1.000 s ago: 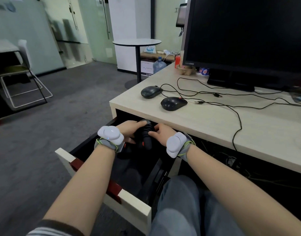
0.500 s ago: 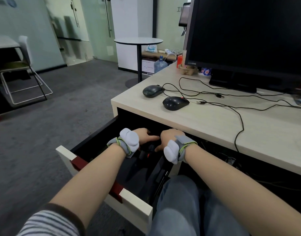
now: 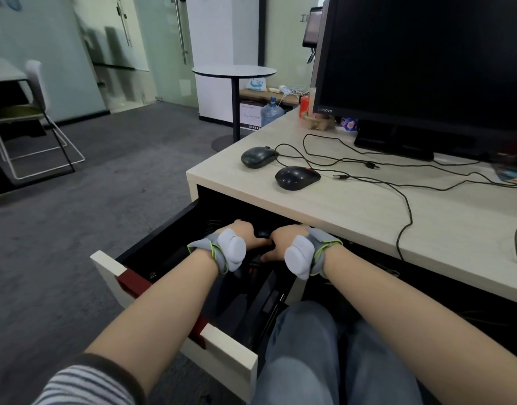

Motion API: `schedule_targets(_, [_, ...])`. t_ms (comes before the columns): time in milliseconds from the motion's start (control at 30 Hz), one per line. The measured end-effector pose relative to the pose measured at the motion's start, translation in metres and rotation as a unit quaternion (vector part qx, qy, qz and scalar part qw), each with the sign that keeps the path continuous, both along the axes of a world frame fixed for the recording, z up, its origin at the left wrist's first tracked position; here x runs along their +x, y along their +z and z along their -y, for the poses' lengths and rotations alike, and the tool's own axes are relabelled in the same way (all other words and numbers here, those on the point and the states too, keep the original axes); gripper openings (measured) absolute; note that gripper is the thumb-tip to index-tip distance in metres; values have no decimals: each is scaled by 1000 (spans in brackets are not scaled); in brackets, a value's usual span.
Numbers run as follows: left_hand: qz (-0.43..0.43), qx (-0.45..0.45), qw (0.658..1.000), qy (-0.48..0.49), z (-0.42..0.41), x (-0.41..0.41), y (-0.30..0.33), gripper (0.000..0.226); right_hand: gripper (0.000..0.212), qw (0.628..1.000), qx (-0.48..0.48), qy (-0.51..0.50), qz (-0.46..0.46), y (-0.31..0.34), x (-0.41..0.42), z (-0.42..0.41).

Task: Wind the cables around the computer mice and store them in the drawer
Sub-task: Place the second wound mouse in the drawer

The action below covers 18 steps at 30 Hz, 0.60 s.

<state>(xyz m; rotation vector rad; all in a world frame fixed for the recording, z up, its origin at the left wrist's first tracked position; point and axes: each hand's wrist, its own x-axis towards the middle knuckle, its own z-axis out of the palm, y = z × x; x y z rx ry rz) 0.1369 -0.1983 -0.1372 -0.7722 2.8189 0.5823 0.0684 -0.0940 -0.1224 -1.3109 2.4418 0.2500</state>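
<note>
Two mice on desk: a grey mouse (image 3: 258, 156) far left and a black mouse (image 3: 297, 177) just to its right and nearer, both sitting on the desk (image 3: 353, 217) with their cables (image 3: 403, 197) loose and sprawled out to the right, not wound at all.
Drawer: the drawer (image 3: 175, 290) is pulled open under the desk's left end, and the inside is super dark so most of what's in there is hard to make out.
Left hand: the left hand (image 3: 245, 233) is down inside the drawer, fingers pointing right toward the other hand; can't tell if it's actually gripping anything.
Right hand: the right hand (image 3: 285, 238) is right beside it, fingers curled down onto something dark, maybe a mouse, but honestly the shadow eats it, so can't tell what the grip is on.
Wrists: both have grey strap-on bands (image 3: 232, 254) that block part of the hands.
Monitor: a black monitor (image 3: 426, 62) at far right, cut off by the frame edge.
</note>
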Motion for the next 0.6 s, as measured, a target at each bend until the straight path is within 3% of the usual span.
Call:
schedule_targets(100, [-59, 31, 998, 8, 5, 6, 1, 53, 49, 1000, -9, -12, 1, 0, -1, 2])
schedule_targets(267, [-2, 87, 996, 25, 15, 11, 4, 38, 50, 1000, -30, -2, 10, -4, -3, 0])
schedule_targets(433, [-46, 85, 995, 33, 17, 13, 8, 50, 50, 997, -76, 16, -7, -4, -1, -5])
schedule_targets(600, [-54, 86, 994, 36, 21, 15, 18, 39, 48, 996, -79, 22, 29, 12, 2, -6])
